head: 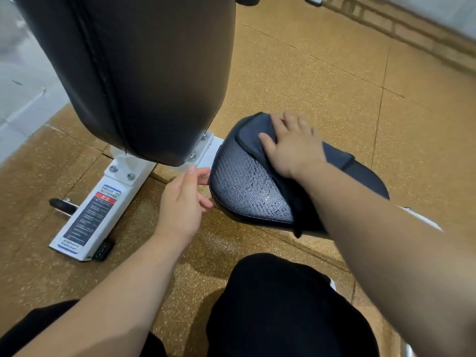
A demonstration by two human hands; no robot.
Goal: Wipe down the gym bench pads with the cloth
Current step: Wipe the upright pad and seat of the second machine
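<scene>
Right of centre, the right hand [293,148] presses the dark cloth [253,136] flat-fingered onto the wet seat pad [247,191]; the left hand [184,199], fingers loosely curled, steadies its edge.

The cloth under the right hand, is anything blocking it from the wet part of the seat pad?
Nothing visible. The cloth under the right hand already lies on the seat pad, with the wet patch bare beside it.

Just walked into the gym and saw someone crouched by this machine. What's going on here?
A person is wiping the machine's pads. Their right hand presses a dark cloth flat on the seat pad, whose exposed textured part glistens wet. Their left hand touches the seat's near edge, seemingly to steady it. The tall back pad stands just beside it, with no cloth on it.
</scene>
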